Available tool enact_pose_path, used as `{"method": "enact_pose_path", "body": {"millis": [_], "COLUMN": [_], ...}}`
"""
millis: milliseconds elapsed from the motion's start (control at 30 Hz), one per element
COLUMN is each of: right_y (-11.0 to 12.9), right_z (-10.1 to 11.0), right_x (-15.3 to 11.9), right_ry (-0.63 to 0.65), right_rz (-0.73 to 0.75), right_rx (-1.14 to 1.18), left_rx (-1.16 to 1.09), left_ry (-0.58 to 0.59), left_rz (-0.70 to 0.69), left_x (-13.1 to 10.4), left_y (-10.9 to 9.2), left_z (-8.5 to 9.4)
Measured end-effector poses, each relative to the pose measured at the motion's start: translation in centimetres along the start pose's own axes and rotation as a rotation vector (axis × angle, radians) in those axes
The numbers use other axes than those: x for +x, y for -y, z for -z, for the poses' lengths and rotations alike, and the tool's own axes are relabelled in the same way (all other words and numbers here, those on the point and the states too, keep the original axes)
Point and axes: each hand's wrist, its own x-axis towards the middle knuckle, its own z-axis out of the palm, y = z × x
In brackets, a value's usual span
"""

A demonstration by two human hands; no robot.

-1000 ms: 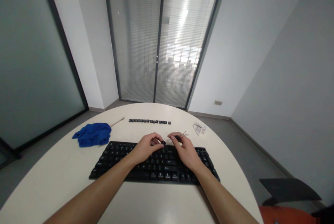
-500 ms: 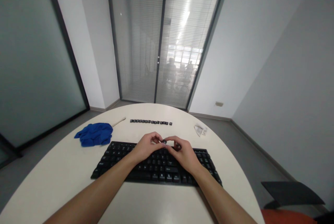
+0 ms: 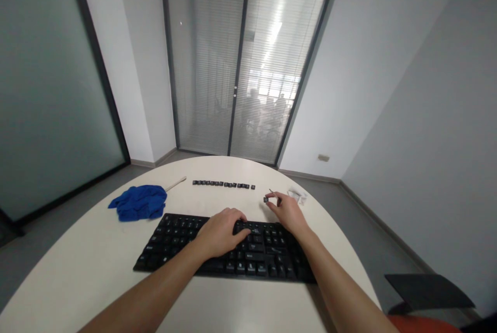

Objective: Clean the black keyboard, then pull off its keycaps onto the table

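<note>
A black keyboard [image 3: 252,256] lies across the near half of the table under both hands. My left hand [image 3: 222,232] rests on its upper middle keys, thumb and fingers apart, holding nothing that I can see. My right hand [image 3: 288,211] is beyond the keyboard's far edge, pinching a small black keycap [image 3: 266,199] between thumb and fingertip. A thin dark pointed piece [image 3: 272,191] sticks out by the same fingers; its kind is unclear. Past the keyboard, several loose black keycaps [image 3: 221,184] form a row on the table.
The round white table [image 3: 93,265] carries a crumpled blue cloth [image 3: 142,202] at left, with a pale stick-like handle [image 3: 176,184] beside it. A small clear plastic packet [image 3: 298,197] lies at the right beyond my right hand. A chair [image 3: 429,291] stands at lower right.
My hands have parted. My right hand has carried the keycap right and away from me, off the keyboard. My left hand has lowered onto the keys and its fingers have spread.
</note>
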Motion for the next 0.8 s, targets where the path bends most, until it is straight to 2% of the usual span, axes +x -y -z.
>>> {"method": "enact_pose_path", "body": {"millis": [100, 400, 600, 800], "right_y": [-1.3, -3.3, -4.0, -3.8], "right_z": [-0.4, -2.6, -4.2, -4.7], "right_x": [2.3, 8.3, 9.7, 10.2], "right_ry": [0.08, 0.141, 0.149, 0.13], "right_rz": [-0.016, -0.095, -0.159, -0.163], "right_rx": [-0.117, -0.133, -0.109, -0.082], "left_rx": [0.048, 0.064, 0.05, 0.032], "left_ry": [0.024, 0.039, 0.038, 0.033], "left_rz": [0.032, 0.041, 0.033, 0.037], "left_x": [-0.2, 0.0, 0.0, 0.0], "left_y": [-0.2, -0.3, -0.3, -0.2], "left_z": [0.0, 0.3, 0.2, 0.2]}}
